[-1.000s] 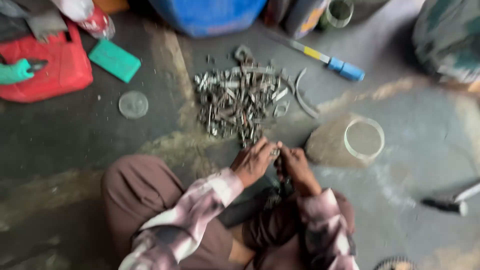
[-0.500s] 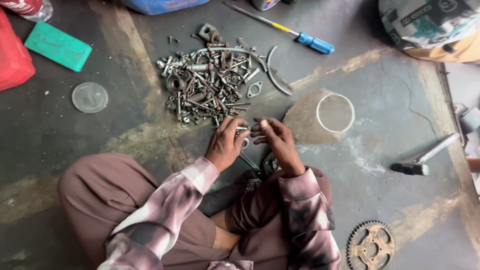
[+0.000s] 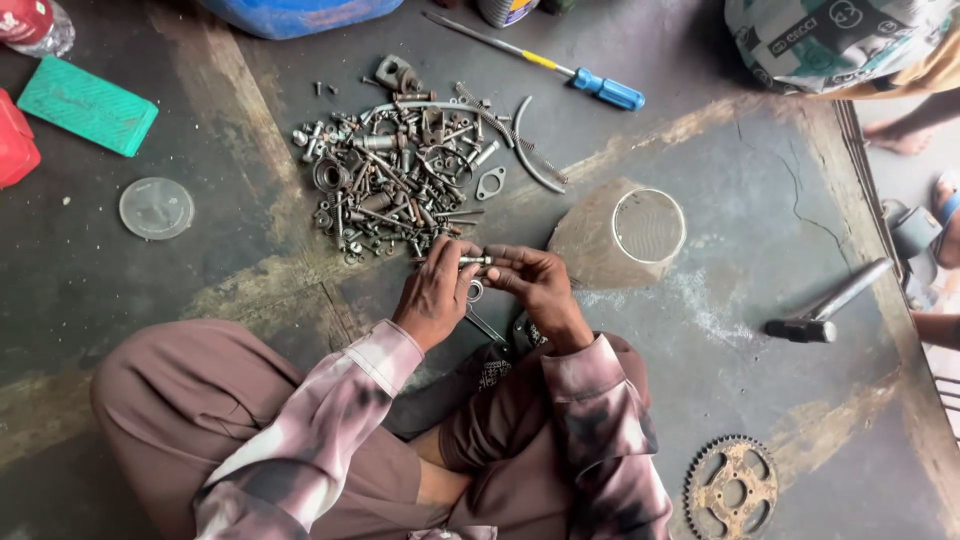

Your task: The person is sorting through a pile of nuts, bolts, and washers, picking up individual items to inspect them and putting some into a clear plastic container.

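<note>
Head view: the seated person is gripping a small bolt (image 3: 474, 261) between the left hand (image 3: 437, 293) and right hand (image 3: 534, 283), both pinched on its ends, just below the heap of loose hardware (image 3: 400, 180) on the floor. They are apparently fitting or checking it; steady fingertip turning seems needed. The tipped mesh-mouthed container (image 3: 622, 235) is showing no visible contents.
</note>
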